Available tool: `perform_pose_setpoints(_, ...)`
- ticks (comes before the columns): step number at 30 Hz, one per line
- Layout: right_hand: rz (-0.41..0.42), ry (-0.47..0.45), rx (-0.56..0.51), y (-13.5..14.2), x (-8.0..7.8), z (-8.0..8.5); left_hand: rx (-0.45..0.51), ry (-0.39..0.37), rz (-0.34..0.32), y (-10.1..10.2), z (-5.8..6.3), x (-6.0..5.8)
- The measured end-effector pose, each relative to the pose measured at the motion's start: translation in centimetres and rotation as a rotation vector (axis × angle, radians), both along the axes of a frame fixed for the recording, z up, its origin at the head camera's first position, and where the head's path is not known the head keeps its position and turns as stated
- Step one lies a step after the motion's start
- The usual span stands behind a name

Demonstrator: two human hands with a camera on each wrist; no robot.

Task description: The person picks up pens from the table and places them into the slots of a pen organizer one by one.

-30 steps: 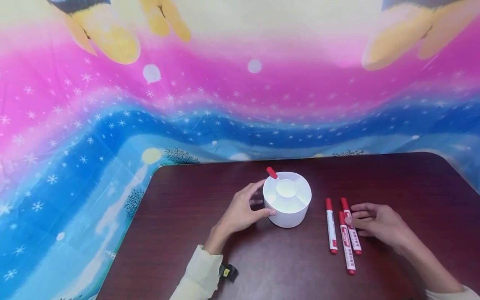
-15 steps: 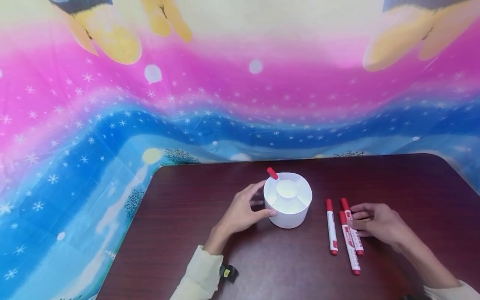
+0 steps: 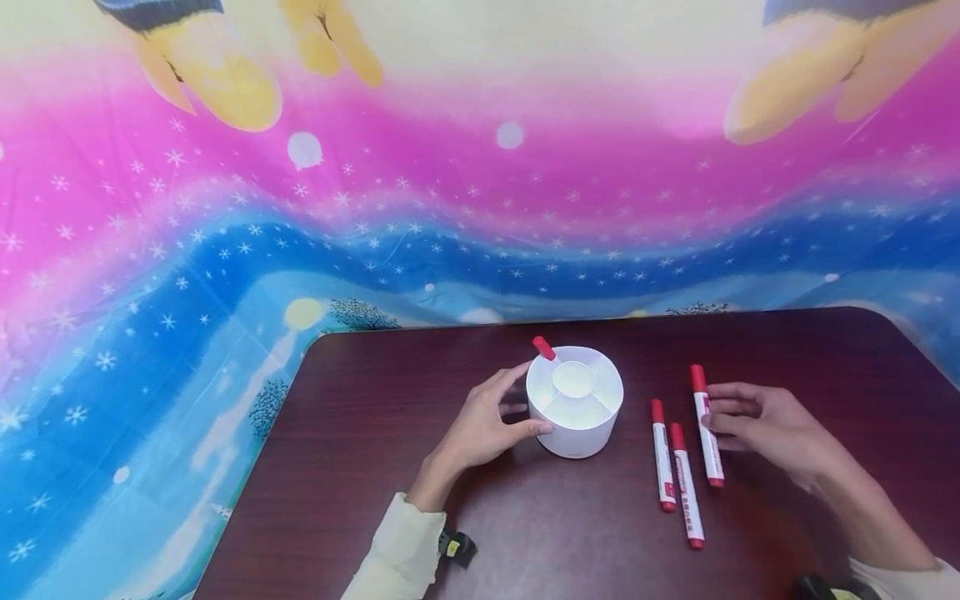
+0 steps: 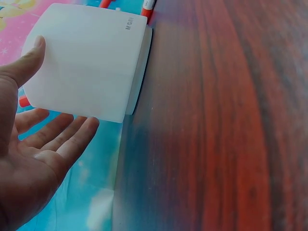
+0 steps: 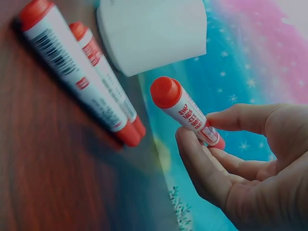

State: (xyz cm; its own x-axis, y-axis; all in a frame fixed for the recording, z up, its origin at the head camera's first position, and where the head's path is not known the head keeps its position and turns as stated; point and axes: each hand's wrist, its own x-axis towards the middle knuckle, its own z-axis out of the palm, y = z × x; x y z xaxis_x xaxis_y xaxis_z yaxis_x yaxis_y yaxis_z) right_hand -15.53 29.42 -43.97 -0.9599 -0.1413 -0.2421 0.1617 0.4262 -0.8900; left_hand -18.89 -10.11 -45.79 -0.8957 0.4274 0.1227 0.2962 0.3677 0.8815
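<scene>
The right hand (image 3: pixel 772 429) pinches a slim, white, red-capped plastic marker (image 5: pixel 188 113) at its fingertips (a shallow grip), so it might swivel. The left hand (image 3: pixel 486 423) loosely holds a round white plastic holder (image 3: pixel 574 439) between thumb and fingers; a knock could shift it.

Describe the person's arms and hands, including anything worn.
The left hand and right hand wear no gloves. The left sleeve and right sleeve are pale cream. A black device with a yellow patch sits beside the left one; a second black device, partly cut off, beside the right.
</scene>
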Motion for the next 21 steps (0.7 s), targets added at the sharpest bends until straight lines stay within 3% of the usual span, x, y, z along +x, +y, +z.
perform_pose_setpoints(21, -0.001, 0.124, -0.128, -3.7, -1.3, 3.1, 0.054, -0.016, -0.016, 0.1, -0.1, 0.0)
